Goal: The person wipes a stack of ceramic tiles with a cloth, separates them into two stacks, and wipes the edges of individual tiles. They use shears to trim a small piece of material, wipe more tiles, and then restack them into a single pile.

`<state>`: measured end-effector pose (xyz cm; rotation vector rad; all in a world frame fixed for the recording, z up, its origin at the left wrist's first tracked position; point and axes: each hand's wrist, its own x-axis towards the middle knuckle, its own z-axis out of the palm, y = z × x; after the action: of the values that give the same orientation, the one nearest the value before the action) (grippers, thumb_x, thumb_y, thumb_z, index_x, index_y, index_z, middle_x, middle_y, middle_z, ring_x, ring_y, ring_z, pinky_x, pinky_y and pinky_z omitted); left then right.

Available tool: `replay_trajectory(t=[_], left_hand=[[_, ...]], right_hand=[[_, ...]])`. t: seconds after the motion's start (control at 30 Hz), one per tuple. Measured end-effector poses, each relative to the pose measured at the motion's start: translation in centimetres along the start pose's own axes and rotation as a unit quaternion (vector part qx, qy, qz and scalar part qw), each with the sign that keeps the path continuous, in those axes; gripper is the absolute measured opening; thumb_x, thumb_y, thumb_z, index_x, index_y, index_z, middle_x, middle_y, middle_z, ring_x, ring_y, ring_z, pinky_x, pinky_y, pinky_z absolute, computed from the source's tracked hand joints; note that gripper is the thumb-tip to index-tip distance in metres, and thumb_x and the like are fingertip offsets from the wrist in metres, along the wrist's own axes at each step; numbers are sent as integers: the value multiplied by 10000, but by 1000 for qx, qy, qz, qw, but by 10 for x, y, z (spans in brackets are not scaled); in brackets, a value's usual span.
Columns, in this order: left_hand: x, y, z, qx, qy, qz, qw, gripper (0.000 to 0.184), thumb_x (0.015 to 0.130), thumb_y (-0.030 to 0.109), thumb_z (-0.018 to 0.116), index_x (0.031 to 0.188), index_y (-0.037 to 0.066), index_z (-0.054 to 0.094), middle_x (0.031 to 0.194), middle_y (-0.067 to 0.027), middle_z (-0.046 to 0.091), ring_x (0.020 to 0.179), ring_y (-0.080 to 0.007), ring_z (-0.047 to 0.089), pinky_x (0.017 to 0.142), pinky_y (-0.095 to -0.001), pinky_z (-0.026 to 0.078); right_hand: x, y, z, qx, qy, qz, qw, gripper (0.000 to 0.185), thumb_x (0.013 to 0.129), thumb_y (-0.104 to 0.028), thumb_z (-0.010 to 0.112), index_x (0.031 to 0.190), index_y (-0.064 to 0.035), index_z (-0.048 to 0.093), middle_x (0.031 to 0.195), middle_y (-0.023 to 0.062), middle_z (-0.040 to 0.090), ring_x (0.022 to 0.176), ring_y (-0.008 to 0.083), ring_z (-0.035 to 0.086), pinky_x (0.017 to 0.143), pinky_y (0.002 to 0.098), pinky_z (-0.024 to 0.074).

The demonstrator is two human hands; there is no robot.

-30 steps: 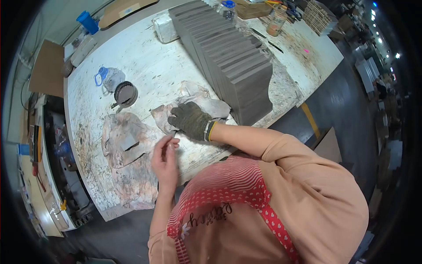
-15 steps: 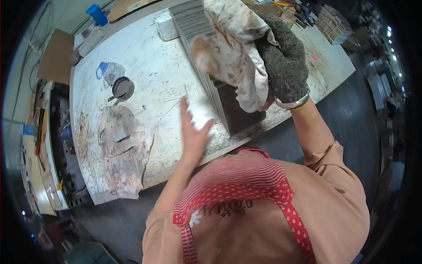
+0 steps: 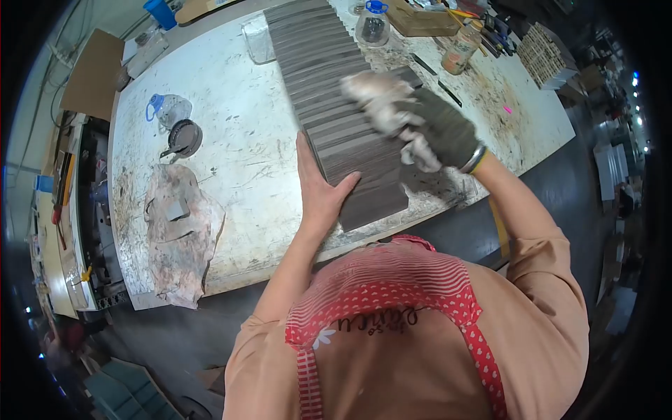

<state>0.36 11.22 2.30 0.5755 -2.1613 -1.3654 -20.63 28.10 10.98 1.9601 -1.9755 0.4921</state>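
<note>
Dark grey-brown boards with wood-like streaks (image 3: 367, 171) lie in a long overlapping row across the white table. My bare left hand (image 3: 322, 192) rests at their near left edge, fingers stretched along the side and thumb on top. A dark knitted glove covers my right hand (image 3: 441, 126), which is closed around a stained white rag (image 3: 381, 98). The rag is over the right part of the row, blurred by motion. Whether it presses on the surface, I cannot tell.
On the table's left (image 3: 245, 133) are a cut plastic bottle (image 3: 173, 110), a small dark pan (image 3: 185, 138) and a stained cloth (image 3: 180, 241) with a grey block (image 3: 178, 209). Farther back stand a blue-capped jug (image 3: 373, 29), a jar (image 3: 462, 52) and a wicker box (image 3: 542, 56).
My left hand has come onto the boards' edge from the open space beside it. The right hand with the rag has dropped lower over the boards, whose streaked tops now show.
</note>
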Motion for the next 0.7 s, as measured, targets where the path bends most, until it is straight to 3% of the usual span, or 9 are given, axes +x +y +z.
replay_trajectory(t=[0.03, 0.13, 0.2, 0.27, 0.33, 0.37, 0.53, 0.6, 0.7], left_hand=[[2, 0, -1, -15, -7, -3, 1000, 1122, 689, 238, 799, 1482, -40, 55, 1525, -268, 136, 1418, -383, 167, 1163, -412, 171], [2, 2, -1, -13, -13, 0, 1000, 1122, 699, 225, 789, 1482, -41, 31, 1527, -268, 128, 1422, -375, 164, 1165, -409, 162], [0, 1, 2, -4, 4, 17, 1000, 1062, 694, 216, 787, 1474, -31, 109, 1519, -262, 159, 1413, -377, 184, 1156, -414, 184], [3, -3, 1, 5, 26, 34, 999, 1006, 690, 208, 785, 1465, -21, 187, 1512, -256, 190, 1404, -378, 204, 1147, -419, 205], [2, -14, -4, -45, -149, -33, 987, 797, 709, 158, 757, 1370, -47, 363, 1420, -237, 365, 1320, -316, 368, 1092, -384, 295], [-3, -33, 5, -51, -73, -13, 996, 652, 709, 159, 760, 1260, -40, 476, 1381, -228, 423, 1292, -296, 407, 1072, -391, 316], [3, -2, -1, -3, -7, 14, 1000, 1054, 721, 210, 756, 1484, -11, 63, 1511, -240, 148, 1400, -355, 189, 1146, -407, 187], [4, -3, -1, 3, -28, 13, 1000, 1114, 727, 217, 752, 1493, -3, -26, 1527, -239, 87, 1416, -369, 137, 1157, -414, 156], [0, -2, -1, 4, -44, -6, 999, 1084, 741, 217, 742, 1492, -5, -7, 1533, -244, 68, 1425, -375, 111, 1159, -427, 147]], right_hand=[[-2, -3, -9, 305, -10, 301, 904, 369, 838, -243, 647, 1176, -100, 599, 1157, 137, 584, 1054, 306, 579, 897, 383, 485], [38, 1, -47, -160, 50, 19, 986, 351, 871, -180, 592, 1212, -99, 568, 1096, 125, 607, 973, 276, 593, 831, 356, 494], [83, -37, -29, 356, 79, 215, 906, 369, 879, -210, 567, 1235, -116, 564, 1152, 136, 593, 1027, 309, 586, 876, 397, 485], [116, -74, 2, -3, 160, -96, 982, 374, 857, -284, 581, 1202, -139, 581, 1146, 140, 602, 999, 312, 605, 902, 443, 470], [112, -91, 28, 55, -170, 8, 984, 491, 849, -366, 595, 1293, -157, 562, 1359, 125, 497, 1259, 295, 462, 1093, 446, 312], [100, -85, 25, 49, -78, -3, 996, 436, 816, -352, 613, 1202, -149, 593, 1259, 110, 551, 1205, 271, 493, 1045, 430, 356], [33, -4, -20, -51, -157, 117, 979, 322, 821, -245, 622, 1110, -104, 616, 1161, 146, 575, 1115, 331, 533, 940, 408, 436], [31, 9, -32, 126, -70, 537, 831, 328, 882, -203, 536, 1176, -63, 578, 1173, 164, 568, 1067, 320, 565, 884, 412, 467], [19, 4, -20, 111, 12, 360, 926, 346, 870, -195, 539, 1187, -60, 569, 1207, 166, 559, 1068, 305, 578, 886, 417, 472]])
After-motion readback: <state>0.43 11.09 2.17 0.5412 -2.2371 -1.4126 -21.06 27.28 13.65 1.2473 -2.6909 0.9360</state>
